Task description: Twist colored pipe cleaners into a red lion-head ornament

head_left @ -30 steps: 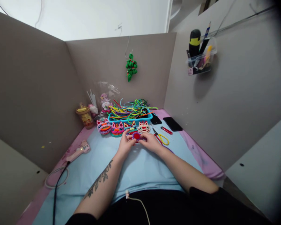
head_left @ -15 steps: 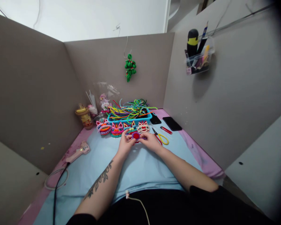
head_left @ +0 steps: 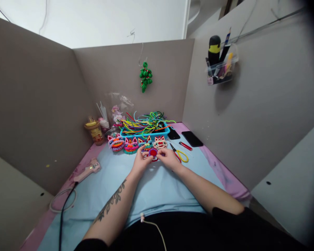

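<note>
Between my two hands is a small fuzzy pipe-cleaner piece [head_left: 153,153], red in the middle with a purple rim and some red and white below. My left hand [head_left: 141,159] pinches its left side with thumb and fingers. On its right edge, the fingers of my right hand [head_left: 168,158] are closed. Just behind my hands stands a row of pipe-cleaner animal heads: a pink and orange one [head_left: 116,142], a pink and teal one [head_left: 131,145], a blue and yellow one [head_left: 146,142] partly hidden by my left fingers, and a cream and red one [head_left: 160,142].
A blue basket [head_left: 143,134] of loose pipe cleaners stands behind the heads. Right of my hands lie yellow-and-red-handled pliers [head_left: 182,155], a red cutter [head_left: 185,145] and a black phone [head_left: 192,138]. At left are a pink glue gun [head_left: 88,169] with a cord and a lidded cup [head_left: 95,132].
The red and purple piece has shifted slightly to the right and down between my fingers. My hands stay in nearly the same place, and the view has tilted a little.
</note>
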The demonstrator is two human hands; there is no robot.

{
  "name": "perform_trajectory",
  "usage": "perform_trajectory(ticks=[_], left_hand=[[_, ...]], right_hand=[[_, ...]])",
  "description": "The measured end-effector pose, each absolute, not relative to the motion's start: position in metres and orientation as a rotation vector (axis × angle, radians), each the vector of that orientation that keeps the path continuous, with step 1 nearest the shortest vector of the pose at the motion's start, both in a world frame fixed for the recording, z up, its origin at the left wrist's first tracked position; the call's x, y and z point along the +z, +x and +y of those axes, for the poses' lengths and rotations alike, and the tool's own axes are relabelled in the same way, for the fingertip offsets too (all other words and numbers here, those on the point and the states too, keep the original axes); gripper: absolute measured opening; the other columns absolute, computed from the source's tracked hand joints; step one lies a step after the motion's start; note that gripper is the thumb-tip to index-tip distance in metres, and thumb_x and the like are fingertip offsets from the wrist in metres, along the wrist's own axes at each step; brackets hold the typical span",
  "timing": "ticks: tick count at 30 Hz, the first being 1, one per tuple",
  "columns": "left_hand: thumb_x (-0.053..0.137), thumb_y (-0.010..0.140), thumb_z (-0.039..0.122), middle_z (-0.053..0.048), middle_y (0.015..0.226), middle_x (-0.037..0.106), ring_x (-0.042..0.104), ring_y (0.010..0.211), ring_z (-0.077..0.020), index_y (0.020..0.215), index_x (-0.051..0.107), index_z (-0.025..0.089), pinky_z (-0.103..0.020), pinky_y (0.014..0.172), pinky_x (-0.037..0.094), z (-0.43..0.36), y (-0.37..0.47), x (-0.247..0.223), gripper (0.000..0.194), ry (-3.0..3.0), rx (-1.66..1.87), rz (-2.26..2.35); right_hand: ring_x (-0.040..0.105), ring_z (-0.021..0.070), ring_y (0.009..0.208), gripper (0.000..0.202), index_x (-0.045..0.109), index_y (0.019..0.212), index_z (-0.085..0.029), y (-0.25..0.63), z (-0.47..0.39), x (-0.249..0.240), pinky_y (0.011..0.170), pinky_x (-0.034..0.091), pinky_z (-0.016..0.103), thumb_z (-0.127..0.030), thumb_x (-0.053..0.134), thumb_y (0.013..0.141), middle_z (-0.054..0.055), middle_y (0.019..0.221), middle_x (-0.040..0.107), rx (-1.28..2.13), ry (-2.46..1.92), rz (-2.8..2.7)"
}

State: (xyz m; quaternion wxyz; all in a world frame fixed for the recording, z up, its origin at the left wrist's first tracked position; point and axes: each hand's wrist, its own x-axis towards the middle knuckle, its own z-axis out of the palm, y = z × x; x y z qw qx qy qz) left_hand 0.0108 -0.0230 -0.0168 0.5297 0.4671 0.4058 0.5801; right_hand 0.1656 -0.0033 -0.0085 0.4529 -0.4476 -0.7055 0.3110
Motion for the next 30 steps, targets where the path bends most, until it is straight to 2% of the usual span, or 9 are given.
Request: perform_trajectory(ticks=[9, 16, 23, 30], left_hand=[[0.077, 0.055, 0.026, 0.002, 0.082, 0.056, 0.058, 0.062, -0.01, 0.12, 0.037, 0.022, -0.026, 0.061, 0.05, -0.023, 0.008, -0.016, 0.076, 1.0, 1.451, 0.968], [0.076, 0.056, 0.026, 0.002, 0.081, 0.056, 0.057, 0.059, -0.0088, 0.119, 0.037, 0.022, -0.025, 0.059, 0.049, -0.023, 0.01, -0.016, 0.075, 1.043, 1.454, 0.956], [0.077, 0.055, 0.026, 0.002, 0.08, 0.057, 0.057, 0.058, -0.009, 0.12, 0.037, 0.021, -0.026, 0.059, 0.049, -0.024, 0.01, -0.015, 0.076, 1.039, 1.426, 0.962], [0.078, 0.055, 0.026, 0.0, 0.084, 0.058, 0.06, 0.063, -0.0118, 0.12, 0.036, 0.021, -0.029, 0.064, 0.05, -0.025, 0.01, -0.014, 0.077, 0.989, 1.43, 0.932]], right_hand=[[0.052, 0.013, 0.061, 0.018, 0.061, 0.069, -0.015, 0.166, 0.0, -0.012, 0.06, 0.041, 0.025, -0.031, 0.053, 0.072, 0.0, 0.065, 0.058, 0.868, -1.064, -1.735], [0.047, 0.0118, 0.056, 0.017, 0.056, 0.063, -0.017, 0.165, 0.0, -0.013, 0.056, 0.036, 0.025, -0.03, 0.051, 0.072, -0.002, 0.058, 0.051, 0.827, -1.095, -1.789], [0.046, 0.0128, 0.061, 0.014, 0.052, 0.063, -0.018, 0.163, 0.002, -0.019, 0.058, 0.036, 0.023, -0.024, 0.046, 0.074, -0.001, 0.063, 0.052, 0.674, -1.093, -1.856], [0.052, 0.0147, 0.068, 0.012, 0.057, 0.069, -0.018, 0.163, 0.0, -0.017, 0.065, 0.04, 0.025, -0.025, 0.049, 0.074, 0.001, 0.07, 0.059, 0.735, -1.055, -1.848]])
